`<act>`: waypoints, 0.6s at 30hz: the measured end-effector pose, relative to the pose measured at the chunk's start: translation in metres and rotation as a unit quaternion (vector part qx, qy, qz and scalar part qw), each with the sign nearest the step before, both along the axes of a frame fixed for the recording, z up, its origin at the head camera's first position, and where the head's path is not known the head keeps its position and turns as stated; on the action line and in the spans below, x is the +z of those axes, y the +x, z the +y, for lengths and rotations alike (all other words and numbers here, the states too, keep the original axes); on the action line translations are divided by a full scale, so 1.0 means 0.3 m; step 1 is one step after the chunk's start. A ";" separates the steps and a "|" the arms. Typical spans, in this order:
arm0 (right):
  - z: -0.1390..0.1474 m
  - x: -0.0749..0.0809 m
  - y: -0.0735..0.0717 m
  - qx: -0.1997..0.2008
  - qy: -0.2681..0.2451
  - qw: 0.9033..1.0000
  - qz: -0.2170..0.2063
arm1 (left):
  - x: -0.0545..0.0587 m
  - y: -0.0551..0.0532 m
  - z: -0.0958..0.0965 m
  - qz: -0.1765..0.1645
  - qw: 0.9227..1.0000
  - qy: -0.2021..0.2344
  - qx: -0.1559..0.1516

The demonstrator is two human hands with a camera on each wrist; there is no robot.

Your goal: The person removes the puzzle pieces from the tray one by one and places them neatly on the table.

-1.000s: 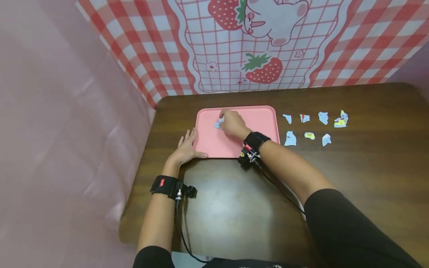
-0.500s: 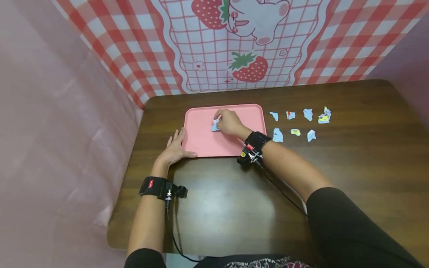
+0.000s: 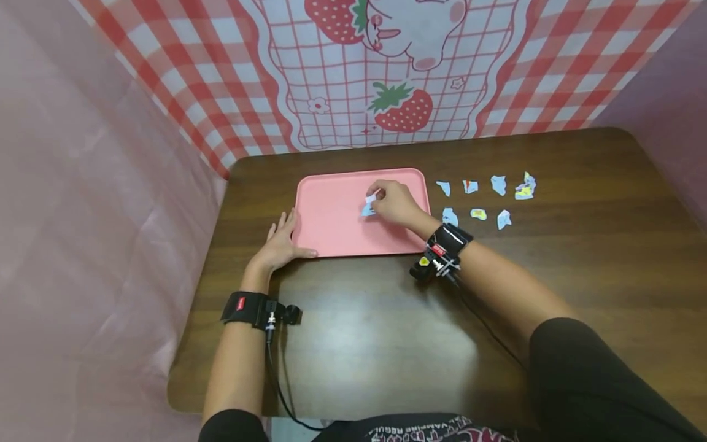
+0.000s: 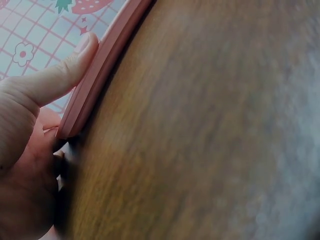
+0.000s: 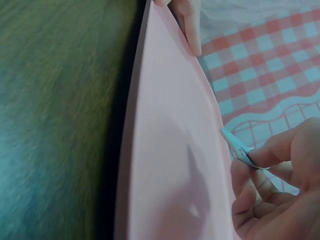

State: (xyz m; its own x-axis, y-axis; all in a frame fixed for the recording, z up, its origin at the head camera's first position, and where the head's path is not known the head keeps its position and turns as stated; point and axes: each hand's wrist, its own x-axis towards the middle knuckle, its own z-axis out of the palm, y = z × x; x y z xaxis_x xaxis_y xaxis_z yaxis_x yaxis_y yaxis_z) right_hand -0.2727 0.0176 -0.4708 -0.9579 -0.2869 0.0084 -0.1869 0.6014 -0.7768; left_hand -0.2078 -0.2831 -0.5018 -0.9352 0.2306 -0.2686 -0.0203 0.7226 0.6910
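My right hand pinches a thin, irregular light-blue piece between thumb and fingers, over the right half of the pink tray. In the right wrist view the flat piece is tilted, raised off the tray, and its shadow falls on the surface. Part of it is covered by the fingers. At the tray's front left corner, my left hand rests with straight, spread fingers along the left side and the thumb at the front edge. In the left wrist view the thumb touches the pink rim.
Right of the tray lie several irregular pieces in two rows, among them a yellow one and a purple-yellow one. A checked strawberry cloth hangs behind the brown table. Cables run from both wrist cameras.
The light-blue piece has been lifted from the tray surface in my right hand and moved to the right. My left hand stays at the tray corner. The head view has shifted slightly.
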 end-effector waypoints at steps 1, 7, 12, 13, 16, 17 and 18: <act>0.012 0.001 0.006 -0.007 -0.006 1.000 0.003 | 0.000 0.000 0.002 0.001 1.000 -0.002 0.000; 0.080 0.008 0.031 -0.043 -0.040 0.998 0.012 | 0.002 0.003 0.008 0.001 1.000 -0.006 -0.001; 0.129 0.009 0.040 -0.071 -0.050 0.996 -0.003 | 0.001 0.000 0.007 0.000 1.000 -0.004 -0.002; 0.138 0.009 0.041 -0.076 -0.051 0.996 -0.004 | 0.001 -0.001 0.007 0.001 1.000 -0.004 -0.003; 0.160 0.009 0.047 -0.084 -0.062 0.995 -0.008 | -0.001 -0.002 0.005 -0.003 1.000 -0.003 -0.002; 0.166 0.009 0.050 -0.084 -0.070 0.994 -0.011 | -0.001 0.000 0.004 -0.006 1.000 -0.002 0.000; 0.173 0.008 0.053 -0.083 -0.076 0.994 -0.011 | -0.001 0.002 0.003 -0.008 1.000 -0.003 0.001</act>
State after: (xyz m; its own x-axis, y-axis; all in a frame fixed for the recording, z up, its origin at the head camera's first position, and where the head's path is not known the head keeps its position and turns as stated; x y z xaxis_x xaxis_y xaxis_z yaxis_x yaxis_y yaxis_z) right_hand -0.2568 0.0693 -0.4682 -0.9923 -0.1225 0.0181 -0.0773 0.4978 -0.8638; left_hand -0.2071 -0.2824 -0.5022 -0.9314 0.2262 -0.2851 -0.0335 0.7267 0.6862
